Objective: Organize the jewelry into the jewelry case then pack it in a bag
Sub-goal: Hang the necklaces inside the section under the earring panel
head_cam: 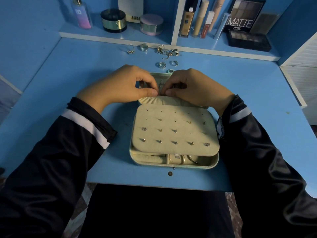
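Both sets of fingers (151, 92) are curled, thumb and forefinger tips pinching a small metal piece (160, 86) over the far half of the case (too small to tell what it is). The left hand (123, 83) and right hand (195, 86) nearly meet there, thumbs just above the ruched pocket (164, 100). The jewelry case (173, 166) lies open at the centre of the desk (68, 83), its far half mostly hidden under the hands. On the near half, a cream stud panel (175, 117) sits tilted over the tray. Studs (175, 142) fill its front row, with fewer in the rows behind. Under the panel's front edge, divided compartments show with curved metal bits (184, 158) inside.

Loose rings (161, 64) lie on the desk just beyond the hands, and more sit in a back row (144, 47) near the shelf (120, 37). The shelf carries a perfume bottle (82, 14), two jars (113, 20), some tubes (200, 18) and a MATTE palette (243, 14).
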`<state>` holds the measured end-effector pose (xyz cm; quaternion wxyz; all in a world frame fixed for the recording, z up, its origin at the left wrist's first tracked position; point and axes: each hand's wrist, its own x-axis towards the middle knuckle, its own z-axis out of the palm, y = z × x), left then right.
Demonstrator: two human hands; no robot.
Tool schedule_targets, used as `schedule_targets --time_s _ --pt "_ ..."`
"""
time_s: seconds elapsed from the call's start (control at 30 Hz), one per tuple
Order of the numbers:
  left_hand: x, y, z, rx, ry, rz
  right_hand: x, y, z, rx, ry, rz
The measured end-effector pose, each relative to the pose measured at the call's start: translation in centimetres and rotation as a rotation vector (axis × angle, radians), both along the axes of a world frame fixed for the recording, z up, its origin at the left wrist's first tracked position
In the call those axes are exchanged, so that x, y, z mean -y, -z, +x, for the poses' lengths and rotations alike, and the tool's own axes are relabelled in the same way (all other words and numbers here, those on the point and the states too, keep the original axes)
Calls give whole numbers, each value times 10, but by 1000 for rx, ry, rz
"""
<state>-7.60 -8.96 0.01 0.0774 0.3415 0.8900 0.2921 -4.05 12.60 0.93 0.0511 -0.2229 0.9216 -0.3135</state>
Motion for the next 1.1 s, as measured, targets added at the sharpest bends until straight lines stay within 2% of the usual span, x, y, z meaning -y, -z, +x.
schedule_targets --time_s 0.5,1.1 --pt "1 -1 1 11 16 21 -1 -1 -1 23 -14 48" --pt "1 0 2 18 -9 33 -4 0 0 12 1 13"
